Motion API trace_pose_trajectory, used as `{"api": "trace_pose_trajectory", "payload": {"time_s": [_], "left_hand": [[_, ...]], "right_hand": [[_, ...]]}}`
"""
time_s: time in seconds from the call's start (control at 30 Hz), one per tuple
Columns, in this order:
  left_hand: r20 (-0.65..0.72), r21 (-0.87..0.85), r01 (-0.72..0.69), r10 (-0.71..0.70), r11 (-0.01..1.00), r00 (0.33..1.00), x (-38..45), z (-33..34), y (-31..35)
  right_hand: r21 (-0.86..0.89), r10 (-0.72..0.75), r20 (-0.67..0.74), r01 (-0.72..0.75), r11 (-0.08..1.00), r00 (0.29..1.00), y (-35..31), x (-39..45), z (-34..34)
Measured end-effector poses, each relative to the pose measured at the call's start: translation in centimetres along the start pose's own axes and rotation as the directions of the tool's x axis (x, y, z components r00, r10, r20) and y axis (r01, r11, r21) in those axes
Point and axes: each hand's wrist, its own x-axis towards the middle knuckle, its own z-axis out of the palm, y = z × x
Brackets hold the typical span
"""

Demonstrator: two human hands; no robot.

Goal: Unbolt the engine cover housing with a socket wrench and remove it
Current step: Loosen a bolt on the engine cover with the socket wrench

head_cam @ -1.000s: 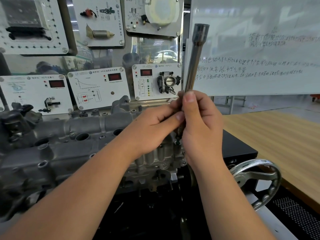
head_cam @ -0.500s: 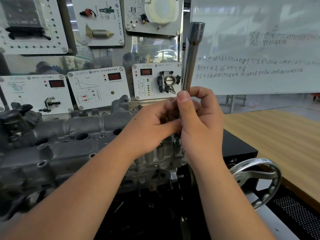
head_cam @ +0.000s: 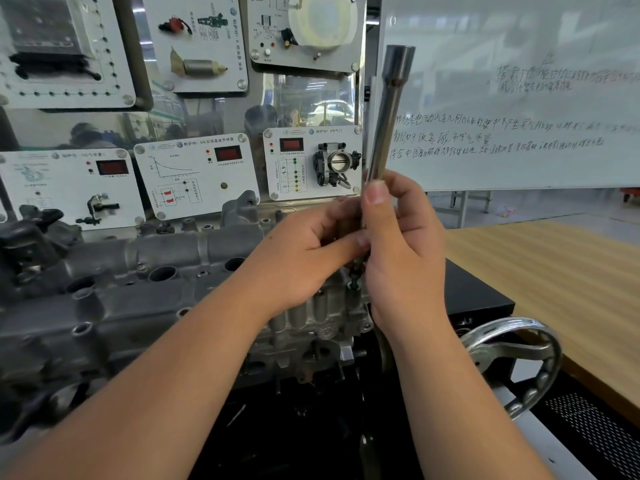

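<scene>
Hands meet in the middle, just above the gray engine. We see our right hand wrapped around the low part of a long metal socket wrench. The thumb lies flat on the shaft and the other fingers curl behind it. The tool stands almost straight up and leans a little to the right. Its wide, hollow end is at the top, in front of the whiteboard.

Our left hand is closed too. Its fingertips pinch the tool just beside the right hand, so the two hands touch. A small dark tip pokes out under the hands, and it sits very near the top of the engine. We cannot tell if it touches a bolt.

The engine cover housing is the big gray metal piece below and to the left of our hands. It is still on the engine. It has round holes along its top.

Behind the engine we see white boards with small parts and red number screens. A shiny metal wheel is low on the right, near our right arm. A wooden table is farther right, well apart from the hands.
</scene>
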Motion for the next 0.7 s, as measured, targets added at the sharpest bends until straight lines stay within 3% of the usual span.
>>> {"api": "trace_pose_trajectory", "payload": {"time_s": [0.17,0.4,0.7], "left_hand": [[-0.02,0.006,-0.014,0.014,1.0,1.0,-0.1,0.07,0.08],[0.011,-0.033,0.102,-0.102,0.994,0.995,-0.11,-0.14,-0.03],[-0.033,0.004,0.056,-0.055,0.998,0.998,-0.06,0.07,-0.17]], "right_hand": [[-0.048,-0.043,-0.029,0.042,0.998,0.999,0.32,-0.21,0.09],[-0.056,-0.03,-0.029,0.028,0.998,0.999,0.44,-0.03,0.04],[-0.017,0.004,-0.01,-0.004,1.0,1.0,0.22,0.06,-0.09]]}}
